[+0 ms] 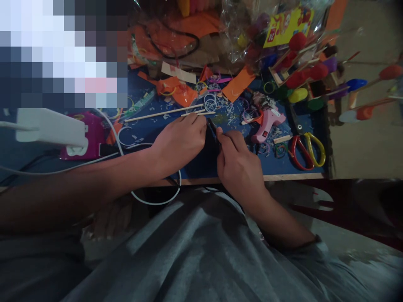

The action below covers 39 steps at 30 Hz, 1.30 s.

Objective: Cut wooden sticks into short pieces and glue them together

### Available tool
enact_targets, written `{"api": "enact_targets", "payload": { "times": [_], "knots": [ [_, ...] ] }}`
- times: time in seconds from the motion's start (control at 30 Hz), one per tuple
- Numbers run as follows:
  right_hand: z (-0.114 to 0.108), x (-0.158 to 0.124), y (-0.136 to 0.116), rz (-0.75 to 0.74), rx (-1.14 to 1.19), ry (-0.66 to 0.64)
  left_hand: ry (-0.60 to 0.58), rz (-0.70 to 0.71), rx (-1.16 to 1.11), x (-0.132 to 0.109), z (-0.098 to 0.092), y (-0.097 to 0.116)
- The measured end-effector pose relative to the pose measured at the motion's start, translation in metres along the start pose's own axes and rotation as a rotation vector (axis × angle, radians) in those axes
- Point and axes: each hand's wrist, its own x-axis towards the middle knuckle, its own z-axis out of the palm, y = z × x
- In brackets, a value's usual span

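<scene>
My left hand (182, 138) is closed above the blue table top, its fingertips turned down and hidden from me. Just beyond its knuckles are thin wooden sticks (166, 113); whether it grips one, I cannot tell. Close on its right, my right hand (241, 161) is wrapped round a dark slim tool (212, 125), thumb along it and tip pointing away from me. The tool's exact kind does not show. White shavings and a few rubber bands (210, 102) lie past the two hands.
A pink glue gun (267, 123) and red-and-yellow-handled scissors (304, 147) lie to the right. Balloon-topped stick pieces (302, 79) crowd a cardboard box (365, 142). Leftward, a white plug adapter (52, 130) sits on a magenta block (91, 134), its white cable (151, 204) looping over the table edge.
</scene>
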Motion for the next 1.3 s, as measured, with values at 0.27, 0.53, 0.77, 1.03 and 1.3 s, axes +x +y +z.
{"api": "enact_targets", "payload": {
  "times": [0.27,0.53,0.77,1.03,1.3],
  "knots": [
    [0.000,0.009,0.000,0.004,0.003,0.002,-0.050,0.010,-0.001,0.000,-0.005,0.003],
    [-0.001,-0.007,0.005,-0.031,0.066,0.065,-0.082,0.010,0.013,0.001,-0.007,0.005],
    [0.000,-0.008,0.008,-0.046,0.084,0.076,0.003,-0.004,-0.017,0.000,-0.001,0.006],
    [-0.001,0.007,0.006,-0.041,0.056,0.033,-0.028,0.016,-0.086,0.002,-0.002,0.000],
    [-0.001,0.013,0.001,-0.011,0.023,-0.014,-0.147,-0.120,-0.086,0.003,-0.015,0.007]
  ]
}}
